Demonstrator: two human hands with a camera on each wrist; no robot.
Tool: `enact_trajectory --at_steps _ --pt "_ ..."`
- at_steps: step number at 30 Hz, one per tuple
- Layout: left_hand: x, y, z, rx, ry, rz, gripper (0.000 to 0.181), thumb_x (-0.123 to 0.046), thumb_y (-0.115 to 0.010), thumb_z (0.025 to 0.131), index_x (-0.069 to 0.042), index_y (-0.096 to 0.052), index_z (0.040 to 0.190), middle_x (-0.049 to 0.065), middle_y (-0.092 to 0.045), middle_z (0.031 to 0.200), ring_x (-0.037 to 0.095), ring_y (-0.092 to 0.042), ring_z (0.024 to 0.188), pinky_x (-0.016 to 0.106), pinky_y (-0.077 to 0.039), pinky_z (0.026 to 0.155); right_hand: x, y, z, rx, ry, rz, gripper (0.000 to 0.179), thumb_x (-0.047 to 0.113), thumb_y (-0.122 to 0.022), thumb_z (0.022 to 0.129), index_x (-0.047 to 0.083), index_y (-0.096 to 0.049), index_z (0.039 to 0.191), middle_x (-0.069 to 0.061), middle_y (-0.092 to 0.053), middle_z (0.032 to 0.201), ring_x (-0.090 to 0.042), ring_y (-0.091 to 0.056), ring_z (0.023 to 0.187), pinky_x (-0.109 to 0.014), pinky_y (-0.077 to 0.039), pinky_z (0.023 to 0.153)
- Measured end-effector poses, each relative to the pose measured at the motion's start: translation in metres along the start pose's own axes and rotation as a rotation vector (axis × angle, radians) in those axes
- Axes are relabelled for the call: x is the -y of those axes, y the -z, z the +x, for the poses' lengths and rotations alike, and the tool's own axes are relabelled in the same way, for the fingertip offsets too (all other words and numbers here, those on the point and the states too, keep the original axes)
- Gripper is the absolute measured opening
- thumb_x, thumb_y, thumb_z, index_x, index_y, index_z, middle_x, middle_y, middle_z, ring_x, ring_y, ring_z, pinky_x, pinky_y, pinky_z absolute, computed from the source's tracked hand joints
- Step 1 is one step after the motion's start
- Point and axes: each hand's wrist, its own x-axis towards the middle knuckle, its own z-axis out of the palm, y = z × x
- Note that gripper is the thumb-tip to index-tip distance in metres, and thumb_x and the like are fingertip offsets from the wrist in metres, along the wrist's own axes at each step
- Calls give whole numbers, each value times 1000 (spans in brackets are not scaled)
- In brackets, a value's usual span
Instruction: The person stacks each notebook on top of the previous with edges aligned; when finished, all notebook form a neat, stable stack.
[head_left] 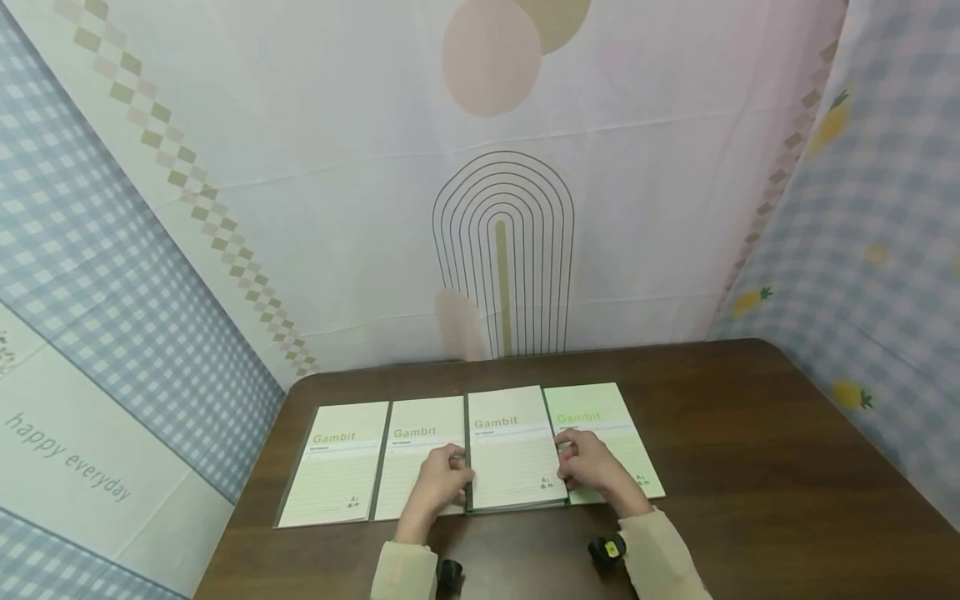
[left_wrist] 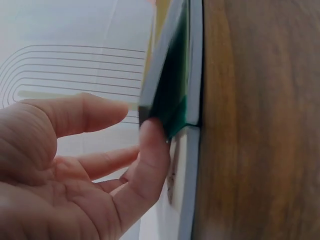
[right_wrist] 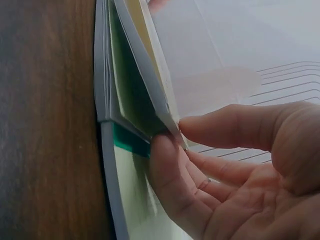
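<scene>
A dark brown wooden table (head_left: 750, 467) with rounded corners stands against hung cloth. The back cloth (head_left: 637, 167) is pale with arch lines and round shapes; blue checked cloths (head_left: 112, 275) hang at both sides, the right with pineapples.

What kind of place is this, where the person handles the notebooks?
Probably a small makeshift recording booth, not an ordinary room: patterned cloth sheets hang as walls on three sides of a dark wooden table, and four identical Gambit notebooks lie in a row.
</scene>
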Motion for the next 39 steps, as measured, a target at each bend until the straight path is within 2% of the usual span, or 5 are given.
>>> enact_trajectory --at_steps 8,17,21,31,39 --pt "-4 2 -2 -12 20 13 42 -5 -58 89 19 -55 124 17 -65 93 23 -65 78 31 -59 59 -1 0 1 -24 54 -110 47 -12 -69 71 -9 -63 117 -6 -60 73 -19 -54 62 -30 -44 54" --pt "-6 2 -1 -22 12 29 47 -7 -58 89 16 -54 130 24 -65 108 26 -67 83 33 -59 60 -2 -2 3 -53 87 -215 43 -10 -70 69 -7 -67 112 -2 -58 63 -16 -50 55 -28 -38 51" --pt "-6 1 0 -39 16 56 46 -7 -58 89 14 -55 131 23 -65 108 25 -66 81 33 -58 60 -3 -3 2 -49 93 -243 43 -10 -69 67 -8 -68 110 -2 -57 62 -15 -49 54 -26 -36 50" --pt "-7 0 1 -58 0 109 45 -7 -58 90 12 -56 130 16 -65 99 17 -59 57 27 -48 51 -3 -2 3 -31 110 -249 38 -9 -69 71 -9 -68 109 -3 -58 65 -15 -51 56 -28 -39 52" --pt "-7 0 0 -61 -21 125 44 -8 -58 90 12 -56 130 15 -66 97 19 -61 63 30 -50 54 -1 4 2 -4 105 -194 27 0 -72 81 -5 -67 107 -4 -59 71 -17 -51 60 -31 -42 55"
